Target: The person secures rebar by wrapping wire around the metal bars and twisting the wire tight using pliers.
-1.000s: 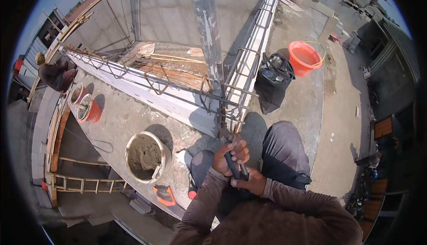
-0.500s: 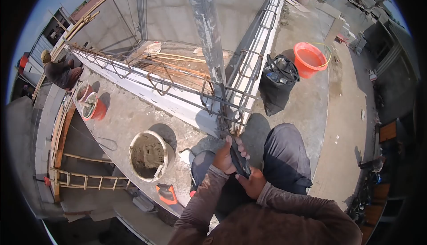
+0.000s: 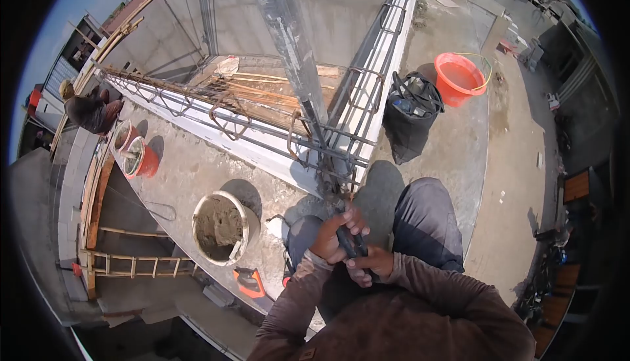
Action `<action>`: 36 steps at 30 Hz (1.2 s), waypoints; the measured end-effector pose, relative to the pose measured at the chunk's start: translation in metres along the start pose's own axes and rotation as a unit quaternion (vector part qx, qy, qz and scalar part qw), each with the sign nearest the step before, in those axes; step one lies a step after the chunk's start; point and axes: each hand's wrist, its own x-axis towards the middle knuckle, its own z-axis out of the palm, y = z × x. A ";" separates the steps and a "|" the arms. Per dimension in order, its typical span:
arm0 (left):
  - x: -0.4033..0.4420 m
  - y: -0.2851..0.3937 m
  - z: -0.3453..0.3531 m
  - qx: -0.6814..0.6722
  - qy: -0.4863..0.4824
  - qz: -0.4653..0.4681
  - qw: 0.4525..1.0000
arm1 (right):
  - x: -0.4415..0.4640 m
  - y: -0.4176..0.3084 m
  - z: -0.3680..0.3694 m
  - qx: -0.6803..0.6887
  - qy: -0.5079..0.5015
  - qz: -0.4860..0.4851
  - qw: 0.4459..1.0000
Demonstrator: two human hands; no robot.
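Both hands are closed on a dark tool handle [image 3: 352, 241] in front of my body. My left hand [image 3: 333, 235] wraps round its upper part, just below the corner of the rebar frame [image 3: 326, 149]. Lower down, my right hand [image 3: 373, 264] grips the handle's end. The tool's far end reaches the foot of a dark, mortar-smeared upright post [image 3: 287, 40], where bars and tool overlap and are hard to tell apart. White blocks [image 3: 269, 158] lie under the rebar cages, which meet at this corner.
Left of my knees are a mortar bucket [image 3: 223, 228], an orange-handled saw [image 3: 249, 283] and red buckets [image 3: 141, 158]. A black bag [image 3: 412, 118] and a red water bucket [image 3: 459, 79] stand to the right. Another person [image 3: 92, 108] crouches far left. A bamboo ladder [image 3: 134, 264] lies beyond the slab edge.
The upright post leans further left at its top. Both hands have shifted on the handle, and the left fingers, looser half a second ago, now curl round it. The view has turned slightly.
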 end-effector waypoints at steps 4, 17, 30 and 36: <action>-0.008 0.010 0.037 0.192 0.274 0.063 0.940 | 0.006 0.004 0.030 -0.163 0.180 0.001 0.970; 0.015 0.004 -0.024 -0.033 -0.066 0.018 0.997 | 0.002 -0.003 0.044 -0.401 0.311 -0.105 0.855; 0.004 0.007 0.009 0.234 0.258 0.000 0.937 | 0.018 0.023 0.032 -0.588 0.435 -0.191 0.655; 0.008 0.005 -0.028 -0.084 -0.087 -0.045 0.992 | 0.008 0.004 0.023 -0.074 0.037 -0.044 0.996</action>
